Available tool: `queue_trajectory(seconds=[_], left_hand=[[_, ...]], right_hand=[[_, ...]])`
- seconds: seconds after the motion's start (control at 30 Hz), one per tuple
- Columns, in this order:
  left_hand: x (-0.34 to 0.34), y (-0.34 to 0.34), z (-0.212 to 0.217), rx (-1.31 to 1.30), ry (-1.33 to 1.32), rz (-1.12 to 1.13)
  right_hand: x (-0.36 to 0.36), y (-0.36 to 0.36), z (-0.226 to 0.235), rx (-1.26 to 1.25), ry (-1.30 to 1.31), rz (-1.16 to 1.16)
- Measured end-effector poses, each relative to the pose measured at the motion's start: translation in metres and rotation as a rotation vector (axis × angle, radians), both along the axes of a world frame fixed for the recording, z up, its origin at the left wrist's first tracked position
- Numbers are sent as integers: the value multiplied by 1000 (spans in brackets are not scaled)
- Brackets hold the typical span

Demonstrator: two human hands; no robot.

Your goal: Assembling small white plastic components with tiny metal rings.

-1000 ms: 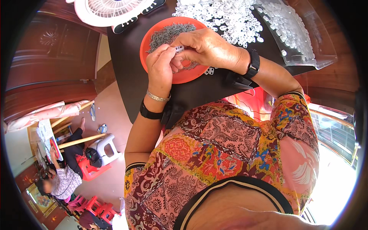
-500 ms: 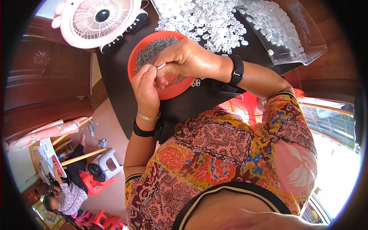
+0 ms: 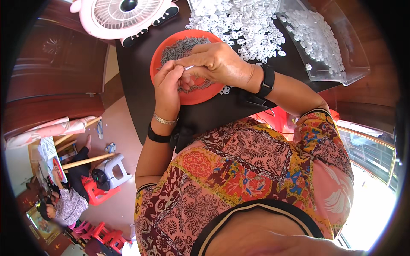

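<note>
Over the orange-red bowl, my two hands meet with their fingertips together. A small white plastic piece shows edge-on between them. My left hand pinches at its left end, thumb and fingers closed. From the right, my right hand closes thumb and forefinger on the same piece, its other fingers curled below. Whether a screw is also in the fingers is hidden. Grey screws fill much of the bowl. Beyond and to the right lies a heap of white two-holed plastic pieces.
A clear plastic tray with more white pieces stands at the far right of the dark table. A pink fan is at the far left. Across the room, a person sits near plastic stools.
The whole view has shifted slightly, so the table things appear farther right and higher. My hands stay joined at the white piece over the bowl, with only a slight change in finger pose.
</note>
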State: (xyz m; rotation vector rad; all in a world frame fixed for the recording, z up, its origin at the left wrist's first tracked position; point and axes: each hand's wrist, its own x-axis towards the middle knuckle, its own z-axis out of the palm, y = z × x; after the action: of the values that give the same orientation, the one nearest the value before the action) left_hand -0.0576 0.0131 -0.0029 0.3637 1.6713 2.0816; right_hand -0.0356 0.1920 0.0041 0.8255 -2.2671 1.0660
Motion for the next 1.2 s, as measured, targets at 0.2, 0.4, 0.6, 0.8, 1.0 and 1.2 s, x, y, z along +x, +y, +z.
queue_trajectory(seconds=[0.2, 0.4, 0.6, 0.8, 1.0, 1.2], left_hand=[[3, 2, 5, 24, -51, -35], [5, 1, 2, -31, -35, -50], [7, 7, 5, -33, -69, -84], [4, 9, 0, 2, -62, -79], [3, 8, -2, 6, -52, -34], [1, 7, -1, -47, -8, -77]], right_hand=[[2, 3, 3, 112, 43, -22], [8, 6, 6, 163, -28, 25], [11, 12, 8, 182, -104, -5], [10, 13, 7, 297, -106, -27], [10, 9, 6, 228, -179, 23], [7, 8, -3, 112, -93, 87]])
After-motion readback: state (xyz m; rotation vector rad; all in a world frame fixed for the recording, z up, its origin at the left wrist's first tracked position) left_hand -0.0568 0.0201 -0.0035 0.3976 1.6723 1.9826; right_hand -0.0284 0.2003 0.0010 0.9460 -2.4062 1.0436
